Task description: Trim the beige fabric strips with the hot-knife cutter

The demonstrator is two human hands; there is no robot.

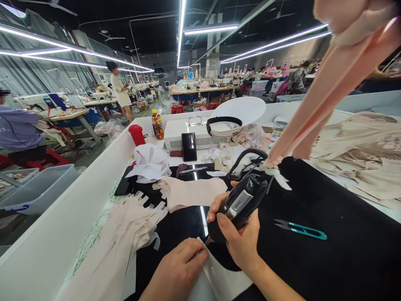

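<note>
My right hand (239, 236) is closed around a black corded hand tool (241, 200) with a shiny metal plate, its lower end pointing down at the work. A knotted pink cloth strip (316, 92) runs from the tool's top up to the upper right. Beside the tool's tip, my left hand (183, 267) pinches the edge of a pale, smooth fabric piece (224, 274) on the black work surface (300, 267). Turquoise thread snips (302, 230) lie to the right. Beyond the hands is a stack of beige cut pieces (197, 192).
Beige fabric strips (115, 246) pile at left; more fabric (363, 154) heaps at right. Behind stand a phone (189, 146), a white vented box (175, 140), a drink bottle (157, 124) and a red container (136, 134). A white side wall (72, 209) borders the left. Other people work farther off.
</note>
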